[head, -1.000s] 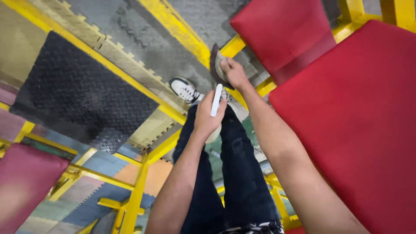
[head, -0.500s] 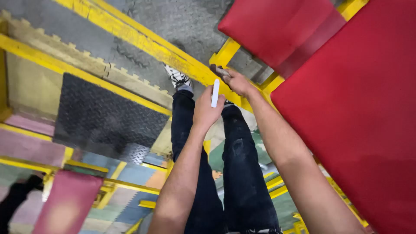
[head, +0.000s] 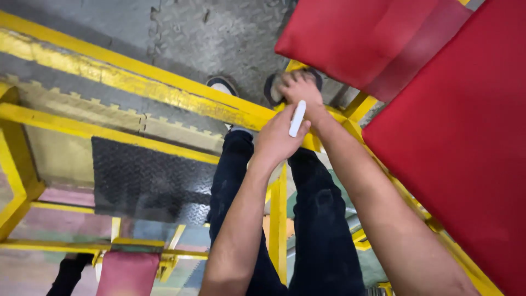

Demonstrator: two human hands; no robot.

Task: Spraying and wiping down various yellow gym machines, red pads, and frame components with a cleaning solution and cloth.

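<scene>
Where yellow steel rails (head: 164,93) cross over grey floor mats (head: 219,33) and red padded panels (head: 455,137) crowd the right side, the left hand (head: 276,140) is closed around a white flat stick (head: 297,118), its long axis running nearly upright, tip toward the shoes. Just beyond, the right hand (head: 298,87) grips a dark pad (head: 272,87) beside the rail.
</scene>
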